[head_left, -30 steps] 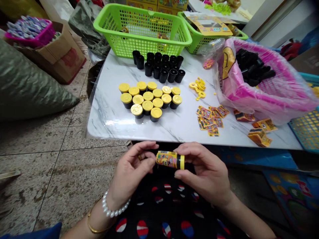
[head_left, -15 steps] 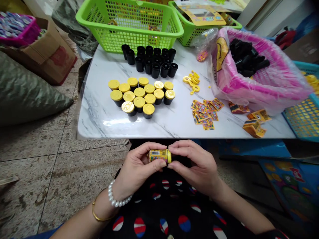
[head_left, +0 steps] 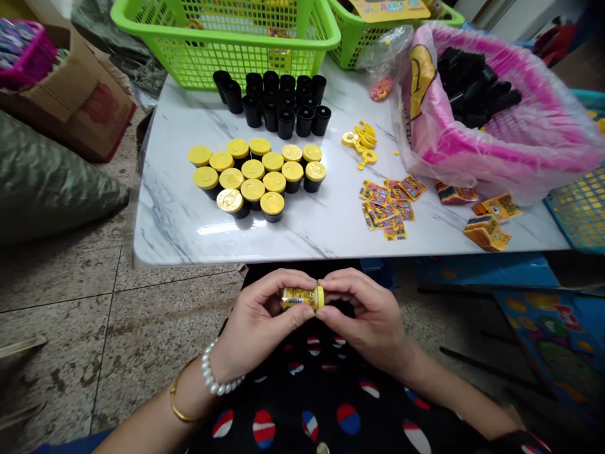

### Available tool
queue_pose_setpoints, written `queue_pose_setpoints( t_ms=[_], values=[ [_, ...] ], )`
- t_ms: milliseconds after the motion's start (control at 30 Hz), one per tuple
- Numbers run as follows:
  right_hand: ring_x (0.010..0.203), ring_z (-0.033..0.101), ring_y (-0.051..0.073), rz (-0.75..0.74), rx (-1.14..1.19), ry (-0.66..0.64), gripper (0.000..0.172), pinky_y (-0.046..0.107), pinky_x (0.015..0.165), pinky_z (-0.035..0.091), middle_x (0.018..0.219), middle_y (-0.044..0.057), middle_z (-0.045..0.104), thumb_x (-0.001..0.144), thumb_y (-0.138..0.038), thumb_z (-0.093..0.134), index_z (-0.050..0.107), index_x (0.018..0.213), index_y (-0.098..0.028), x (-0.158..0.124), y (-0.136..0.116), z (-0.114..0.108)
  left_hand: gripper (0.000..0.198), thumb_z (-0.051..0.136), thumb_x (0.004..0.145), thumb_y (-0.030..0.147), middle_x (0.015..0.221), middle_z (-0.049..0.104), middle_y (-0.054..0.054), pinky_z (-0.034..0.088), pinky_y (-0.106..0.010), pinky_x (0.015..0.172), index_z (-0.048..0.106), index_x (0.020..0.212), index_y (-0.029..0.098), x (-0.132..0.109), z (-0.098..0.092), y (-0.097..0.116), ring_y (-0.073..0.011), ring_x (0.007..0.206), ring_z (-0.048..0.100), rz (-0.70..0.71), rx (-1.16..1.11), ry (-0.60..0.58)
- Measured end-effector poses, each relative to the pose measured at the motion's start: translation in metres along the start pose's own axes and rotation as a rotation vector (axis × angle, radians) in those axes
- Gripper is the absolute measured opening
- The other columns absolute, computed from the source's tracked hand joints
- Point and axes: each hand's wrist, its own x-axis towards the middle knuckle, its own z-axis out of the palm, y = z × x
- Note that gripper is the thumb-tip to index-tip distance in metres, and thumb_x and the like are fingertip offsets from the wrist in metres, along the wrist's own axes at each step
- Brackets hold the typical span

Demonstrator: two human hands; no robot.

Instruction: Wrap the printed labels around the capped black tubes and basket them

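In front of the table edge, low over the lap, I hold a small canister (head_left: 297,297) on its side. Its body wears a yellow printed label, and a yellow lid (head_left: 321,297) faces right. My left hand (head_left: 258,318) is wrapped round the body, thumb along the near side. The fingertips and thumb of my right hand (head_left: 371,315) pinch the lid end. On the table (head_left: 170,236) stand several black canisters with yellow lids (head_left: 253,169), and behind them several plain black tubes (head_left: 286,121). Flat printed labels (head_left: 385,211) lie in a loose pile at the right.
Yellow plastic pieces (head_left: 363,140) lie behind the labels, with folded label stacks (head_left: 486,232) to the right. A pink plastic-lined basket (head_left: 454,157) holds black tubes. A green basket (head_left: 212,63) stands at the back. Left are a cardboard box (head_left: 89,94) and a sack (head_left: 51,189).
The canister has turned about its long axis, so a different part of its label faces up. Both hands keep their grip. The camera's view has shifted slightly, moving most table things leftward and up.
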Motion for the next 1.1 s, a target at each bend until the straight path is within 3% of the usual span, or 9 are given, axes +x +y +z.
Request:
queue_pose_setpoints(
  t_ms=[167, 267, 400, 467, 633, 767, 833, 933, 1100],
  values=[
    [0.052, 0.067, 0.013, 0.462, 0.324, -0.128, 0.024, 0.022, 0.049, 0.055, 0.063, -0.001, 0.068, 0.086, -0.040, 0.071, 0.062, 0.089, -0.017, 0.004, 0.001, 0.006, 0.025, 0.073, 0.082, 0.012, 0.105, 0.071, -0.006, 0.051, -0.027, 0.091, 0.073, 0.104, 0.022, 0.002, -0.002, -0.003, -0.0158, 0.100, 0.066, 0.180, 0.266, -0.044],
    [0.041, 0.063, 0.012, 0.629, 0.500, -0.185, 0.036, 0.020, 0.039, 0.050, 0.054, -0.002, 0.065, 0.087, -0.051, 0.066, 0.057, 0.078, -0.017, 0.010, 0.002, 0.007, 0.021, 0.073, 0.083, 0.016, 0.105, 0.070, -0.006, 0.054, -0.027, 0.084, 0.074, 0.103, 0.021, 0.003, -0.001, -0.007, -0.0158, 0.094, 0.067, 0.083, 0.209, -0.039],
    [0.058, 0.067, 0.010, 0.517, 0.461, -0.088, 0.026, 0.019, 0.055, 0.056, 0.071, 0.001, 0.071, 0.077, -0.037, 0.080, 0.069, 0.087, -0.016, 0.013, 0.002, -0.002, 0.022, 0.067, 0.090, 0.031, 0.072, 0.068, 0.000, 0.050, -0.017, 0.051, 0.066, 0.108, 0.020, 0.001, 0.002, -0.015, -0.0083, 0.055, 0.061, -0.317, -0.247, -0.062],
    [0.068, 0.068, 0.011, 0.446, 0.468, -0.065, 0.029, 0.021, 0.065, 0.058, 0.081, 0.001, 0.071, 0.071, -0.029, 0.085, 0.072, 0.094, -0.018, 0.012, 0.004, -0.006, 0.024, 0.069, 0.088, 0.035, 0.062, 0.066, 0.002, 0.049, -0.015, 0.047, 0.064, 0.104, 0.018, 0.001, 0.003, -0.018, -0.0072, 0.049, 0.059, -0.420, -0.394, -0.079],
    [0.068, 0.067, 0.012, 0.299, 0.326, -0.069, 0.015, 0.024, 0.063, 0.058, 0.086, 0.002, 0.067, 0.078, -0.027, 0.079, 0.073, 0.090, -0.019, 0.009, 0.008, -0.007, 0.035, 0.076, 0.081, 0.043, 0.064, 0.064, 0.002, 0.052, -0.016, 0.043, 0.064, 0.094, 0.014, 0.006, 0.008, -0.020, -0.0087, 0.049, 0.061, -0.498, -0.518, -0.087],
    [0.083, 0.066, 0.016, -0.094, -0.044, -0.102, 0.038, 0.026, 0.068, 0.058, 0.102, 0.008, 0.067, 0.077, -0.018, 0.078, 0.068, 0.113, -0.021, 0.010, 0.002, -0.004, 0.037, 0.067, 0.086, 0.050, 0.061, 0.063, 0.002, 0.050, -0.016, 0.038, 0.058, 0.090, 0.015, 0.008, 0.014, -0.017, -0.0093, 0.044, 0.061, -0.505, -0.451, -0.045],
    [0.084, 0.066, 0.017, -0.229, -0.165, -0.076, 0.038, 0.026, 0.068, 0.058, 0.099, 0.008, 0.068, 0.077, -0.012, 0.074, 0.068, 0.113, -0.020, 0.011, -0.002, -0.003, 0.038, 0.060, 0.089, 0.054, 0.058, 0.062, 0.003, 0.046, -0.014, 0.035, 0.057, 0.092, 0.016, 0.008, 0.014, -0.015, -0.0085, 0.040, 0.059, -0.473, -0.402, -0.059],
    [0.072, 0.064, 0.013, -0.177, -0.137, 0.004, 0.034, 0.022, 0.062, 0.058, 0.094, 0.006, 0.067, 0.081, -0.009, 0.067, 0.068, 0.113, -0.020, 0.014, -0.006, -0.002, 0.039, 0.063, 0.087, 0.054, 0.060, 0.062, 0.003, 0.041, -0.011, 0.033, 0.058, 0.096, 0.016, 0.008, 0.012, -0.013, -0.0066, 0.037, 0.057, -0.444, -0.393, -0.063],
    [0.072, 0.067, 0.011, 0.210, 0.322, -0.207, 0.032, 0.023, 0.065, 0.061, 0.097, 0.005, 0.065, 0.084, -0.019, 0.071, 0.069, 0.115, -0.020, 0.023, -0.012, -0.005, 0.041, 0.066, 0.084, 0.055, 0.057, 0.064, 0.001, 0.038, -0.011, 0.029, 0.054, 0.080, 0.016, 0.007, 0.007, -0.006, -0.0073, 0.034, 0.056, -0.493, -0.467, -0.023]
  ],
)
